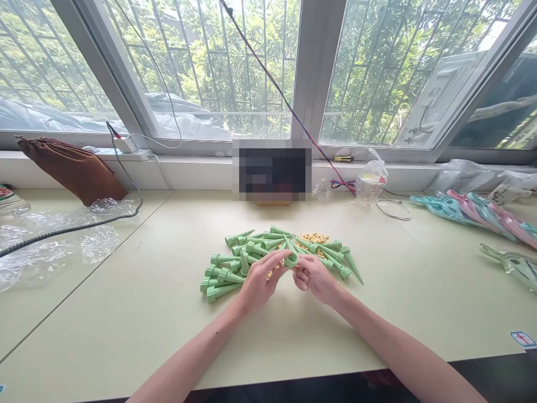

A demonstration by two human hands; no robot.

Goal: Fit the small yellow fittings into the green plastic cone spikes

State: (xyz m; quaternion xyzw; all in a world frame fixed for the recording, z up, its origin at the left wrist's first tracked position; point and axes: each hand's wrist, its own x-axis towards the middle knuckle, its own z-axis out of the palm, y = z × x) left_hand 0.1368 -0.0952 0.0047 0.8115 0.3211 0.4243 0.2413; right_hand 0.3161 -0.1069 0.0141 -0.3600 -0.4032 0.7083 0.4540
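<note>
A green plastic watering spike (291,259), hollow and cone-shaped, is held between both hands with its open wide end toward me. My left hand (263,280) grips its left side between thumb and fingers. At the right side of its rim, the fingers of my right hand (314,278) are pinched together; whether a small part is between them is hidden. Behind and around the hands lies a loose heap of similar green spikes (226,276), several with ribbed caps. Small yellowish pieces (315,238) are piled among and behind them.
Blurred dark screen (272,170) at the table's back. Brown pouch (75,170), black cable (84,224) and clear plastic wrap (37,252) lie left. Right are a bagged cup (371,182), white cable (393,209), and pink and teal plastic hangers (482,211). The table's front edge is near my forearms.
</note>
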